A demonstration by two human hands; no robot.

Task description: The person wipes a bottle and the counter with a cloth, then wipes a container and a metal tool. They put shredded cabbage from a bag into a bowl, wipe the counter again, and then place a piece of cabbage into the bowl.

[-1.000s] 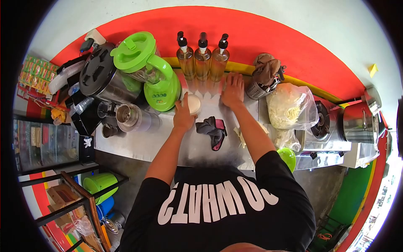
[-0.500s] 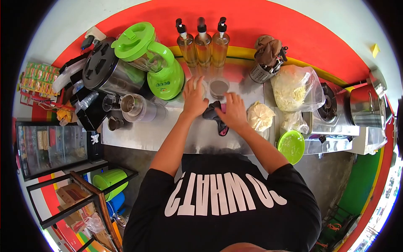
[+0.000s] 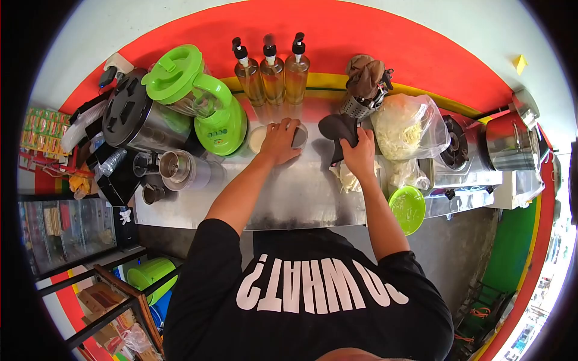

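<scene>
My right hand is closed on a dark cloth, which is bunched up and raised over the metal counter. Under and beside that wrist sits a small plastic bag with cream-coloured contents, partly covered. My left hand reaches over the counter with its fingers stretched out and thumb apart, at the side of a round grey-topped container. A second round container, pale inside, stands just left of that hand, partly hidden by it.
A green blender and a large steel pot with black lid stand left. Behind are several pump bottles. On the right are a bag of pale shreds, a green bowl, a stove burner and a pot.
My right hand has picked the dark cloth up off the counter and moved right with it. My left hand has shifted from the pale container towards the grey-topped one. The view has shifted slightly.
</scene>
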